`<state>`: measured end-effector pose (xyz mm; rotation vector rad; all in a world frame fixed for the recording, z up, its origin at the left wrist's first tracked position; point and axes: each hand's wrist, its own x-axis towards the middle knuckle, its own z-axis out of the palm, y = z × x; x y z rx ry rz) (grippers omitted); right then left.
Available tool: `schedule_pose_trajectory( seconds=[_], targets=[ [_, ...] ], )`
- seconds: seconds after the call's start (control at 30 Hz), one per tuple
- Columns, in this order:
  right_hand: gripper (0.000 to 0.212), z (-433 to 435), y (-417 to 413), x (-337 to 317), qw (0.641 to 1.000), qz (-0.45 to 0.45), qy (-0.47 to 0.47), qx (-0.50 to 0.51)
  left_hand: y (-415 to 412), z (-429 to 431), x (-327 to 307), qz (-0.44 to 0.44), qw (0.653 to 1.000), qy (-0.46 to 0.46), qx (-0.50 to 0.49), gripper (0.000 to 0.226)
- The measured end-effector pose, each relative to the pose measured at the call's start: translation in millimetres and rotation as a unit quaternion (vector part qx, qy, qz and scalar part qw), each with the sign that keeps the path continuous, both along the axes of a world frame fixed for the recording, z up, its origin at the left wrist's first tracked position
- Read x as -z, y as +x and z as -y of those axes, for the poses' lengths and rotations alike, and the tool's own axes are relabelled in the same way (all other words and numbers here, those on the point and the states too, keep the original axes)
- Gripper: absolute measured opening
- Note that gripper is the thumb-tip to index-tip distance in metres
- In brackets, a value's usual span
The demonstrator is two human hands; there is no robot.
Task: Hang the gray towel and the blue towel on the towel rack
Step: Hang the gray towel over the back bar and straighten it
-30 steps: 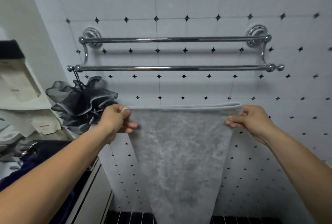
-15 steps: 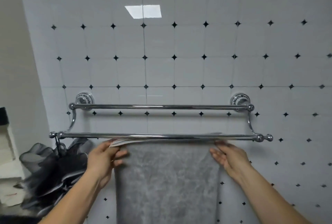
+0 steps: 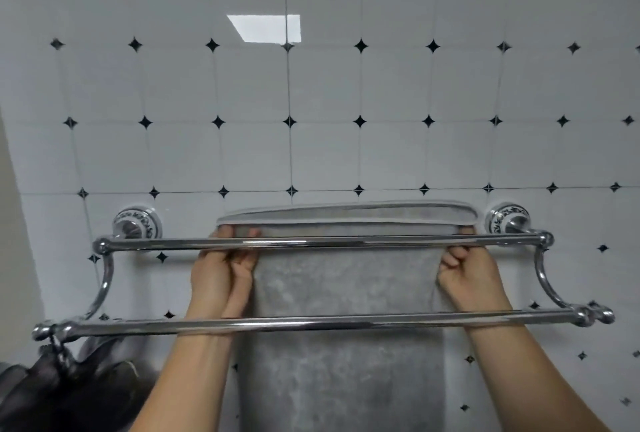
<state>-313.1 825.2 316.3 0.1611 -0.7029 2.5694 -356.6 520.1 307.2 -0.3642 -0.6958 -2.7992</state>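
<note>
Here's the gray towel (image 3: 346, 293), held high against the towel rack (image 3: 104, 286)!
Left hand (image 3: 221, 272) and right hand (image 3: 471, 275) grip its top corners behind the upper bar (image 3: 346, 242), hem peeking above it; the cloth hangs down behind the lower bar (image 3: 311, 323).

Towel rack (image 3: 322, 242) polished chrome (mirror-bright); gray towel (image 3: 343, 355) matt terry; wall tiles (image 3: 391, 81) glossy.
</note>
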Motion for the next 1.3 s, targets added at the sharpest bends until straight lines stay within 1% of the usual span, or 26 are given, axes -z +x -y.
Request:
schedule_pose_trajectory(
  seconds=[0.07,0.1,0.13,0.2,0.27,0.33,0.37,0.4,0.47,0.5,0.53,0.57,0.63,0.67,0.73,0.8,0.87,0.93,1.03,1.07,1.17,1.23,1.3],
  targets=[
    [0.025,-1,-1,0,1.0,-0.018,0.001,-0.011,-2,-2,-5,-0.012,1.0,0.021,0.019,0.032],
    [0.027,-1,-1,1,0.999,-0.03,0.0,-0.018,-3,-2,-4,-0.024,0.999,0.027,0.033,0.034],
    [0.026,-1,1,4,0.999,-0.045,-0.003,-0.024,-2,-3,-3,-0.042,0.997,0.031,0.049,0.037],
    [0.023,-5,1,11,0.997,-0.071,-0.013,-0.024,2,-3,3,-0.079,0.993,0.045,0.074,0.033],
    [0.017,-11,1,17,0.992,-0.124,-0.01,-0.032,7,-2,9,-0.119,0.985,0.079,0.093,0.031],
    [0.023,-16,0,20,0.975,-0.202,0.013,-0.095,11,-2,12,-0.154,0.976,0.111,0.103,0.034],
    [0.023,-17,2,19,0.97,-0.213,0.029,-0.115,11,-3,12,-0.175,0.972,0.118,0.104,0.034],
    [0.024,-18,2,19,0.969,-0.215,0.04,-0.113,14,-5,11,-0.198,0.969,0.115,0.097,0.028],
    [0.036,-16,3,14,0.966,-0.228,0.034,-0.12,17,-11,5,-0.211,0.972,0.087,0.055,0.01],
    [0.037,-16,2,11,0.965,-0.226,0.047,-0.124,17,-14,2,-0.204,0.976,0.066,0.027,0.016],
    [0.034,-13,2,9,0.972,-0.204,0.073,-0.091,15,-17,0,-0.194,0.98,0.036,-0.002,0.028],
    [0.029,-11,2,9,0.978,-0.181,0.096,-0.045,14,-19,0,-0.184,0.983,0.011,-0.024,0.034],
    [0.017,-10,1,12,0.979,-0.164,0.122,0.027,10,-19,3,-0.167,0.984,-0.012,-0.053,0.034],
    [0.016,-10,0,15,0.979,-0.155,0.123,0.047,9,-18,4,-0.162,0.984,-0.021,-0.066,0.034],
    [0.019,-12,0,20,0.98,-0.141,0.115,0.082,8,-16,9,-0.15,0.983,-0.036,-0.097,0.036],
    [0.022,-13,3,22,0.976,-0.13,0.123,0.124,7,-18,13,-0.132,0.982,-0.035,-0.132,0.03],
    [0.021,-9,5,28,0.973,-0.101,0.129,0.16,9,-21,16,-0.098,0.979,-0.018,-0.176,0.025],
    [0.02,-4,7,32,0.975,-0.075,0.12,0.173,9,-24,19,-0.069,0.97,-0.016,-0.231,0.028],
    [0.015,-1,10,34,0.973,-0.058,0.127,0.182,14,-26,23,-0.011,0.958,-0.05,-0.283,0.06],
    [0.016,1,11,35,0.973,-0.057,0.133,0.18,15,-24,24,0.007,0.952,-0.056,-0.3,0.062],
    [0.03,1,14,37,0.974,-0.029,0.147,0.167,16,-22,27,0.027,0.937,-0.072,-0.342,0.056],
    [0.042,-1,16,38,0.975,-0.005,0.162,0.153,17,-23,26,0.016,0.944,-0.073,-0.321,0.052],
    [0.044,-4,18,39,0.974,0.006,0.174,0.142,17,-23,26,-0.006,0.95,-0.096,-0.298,0.042]
  ],
)
